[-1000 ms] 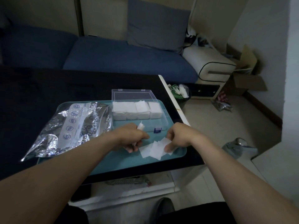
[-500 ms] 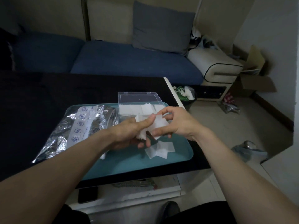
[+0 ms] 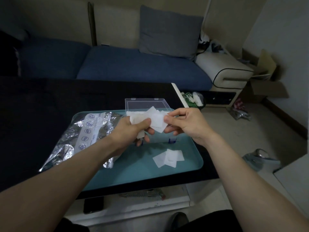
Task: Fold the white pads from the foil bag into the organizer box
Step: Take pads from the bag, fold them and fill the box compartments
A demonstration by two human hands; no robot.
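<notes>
Two hands raised over tray [image 3: 192,166]: left hand [image 3: 133,129] and right hand [image 3: 182,122] pinching pad [image 3: 157,122], likely for folding. Box [image 3: 145,104] at 12 o'clock, bag [image 3: 80,138] at 9 o'clock.

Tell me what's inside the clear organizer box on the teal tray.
White folded pads show along the back of the organizer box, under its raised clear lid. The left hand, right hand and the pad they hold cover the rest, so how full it is cannot be seen.
</notes>
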